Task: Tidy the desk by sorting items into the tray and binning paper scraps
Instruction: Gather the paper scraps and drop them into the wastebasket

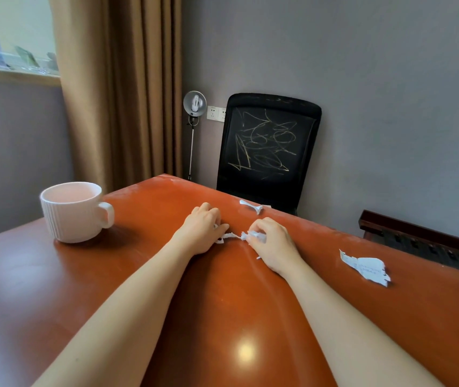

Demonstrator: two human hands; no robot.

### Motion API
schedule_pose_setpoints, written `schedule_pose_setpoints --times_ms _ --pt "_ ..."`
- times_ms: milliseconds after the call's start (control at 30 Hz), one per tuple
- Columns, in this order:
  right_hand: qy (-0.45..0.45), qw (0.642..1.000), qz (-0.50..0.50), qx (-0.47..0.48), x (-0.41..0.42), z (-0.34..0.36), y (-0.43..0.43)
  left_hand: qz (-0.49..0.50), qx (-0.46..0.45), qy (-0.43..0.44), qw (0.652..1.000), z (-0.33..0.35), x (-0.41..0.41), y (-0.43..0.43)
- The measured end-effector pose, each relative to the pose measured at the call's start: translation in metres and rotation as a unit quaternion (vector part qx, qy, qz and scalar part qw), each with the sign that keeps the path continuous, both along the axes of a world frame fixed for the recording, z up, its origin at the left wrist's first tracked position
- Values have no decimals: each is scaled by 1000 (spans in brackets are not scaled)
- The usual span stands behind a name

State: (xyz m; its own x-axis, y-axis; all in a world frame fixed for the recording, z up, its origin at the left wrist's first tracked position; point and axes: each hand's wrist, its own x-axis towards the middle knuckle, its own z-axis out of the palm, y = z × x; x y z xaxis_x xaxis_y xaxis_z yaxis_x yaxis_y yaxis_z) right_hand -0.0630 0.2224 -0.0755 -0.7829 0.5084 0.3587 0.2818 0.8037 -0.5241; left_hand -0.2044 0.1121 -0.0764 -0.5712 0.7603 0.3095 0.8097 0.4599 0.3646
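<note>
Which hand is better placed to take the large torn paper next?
Probably the right hand, though holding paper scraps: the large torn paper lies on its side; the left hand would cross over.

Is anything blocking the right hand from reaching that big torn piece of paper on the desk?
Nothing visible does. Only bare desk lies between the right hand and the torn paper, though that hand is pinching small scraps.

Black mesh office chair (268, 143) pushed against the grey wall (390, 79), its backrest covered in pale scribbles. Just left of it there's a white double wall socket (216, 113) and a round silver thing on a thin stand (194, 103), light or fan, can't tell. Brown curtain (116, 88) hangs beside the window (10, 32), and some dark wooden furniture (418, 238) sits at the right.
</note>
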Motion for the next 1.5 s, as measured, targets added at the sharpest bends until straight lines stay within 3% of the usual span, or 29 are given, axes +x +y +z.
schedule_pose_setpoints --times_ms 400,533,667,900,1067,1333,1500 --pt "71 994 -55 -55 1 4 0 28 47 20 998 1 7 -9" --pt "137 975 -74 -156 2 8 1 21 116 -46 992 3 9 -13" --pt "172 958 -112 -202 5 7 9 15 200 -136 970 4 7 -15" --pt "205 940 -119 -247 10 8 6 38 279 -202 938 10 13 -20" --pt "218 934 -146 -242 13 10 1 76 380 -270 882 13 17 -29" --pt "176 944 -154 -232 11 10 2 132 462 -323 815 9 5 -31" --pt "104 958 -176 -203 -9 11 13 100 474 -334 809 11 6 -31"
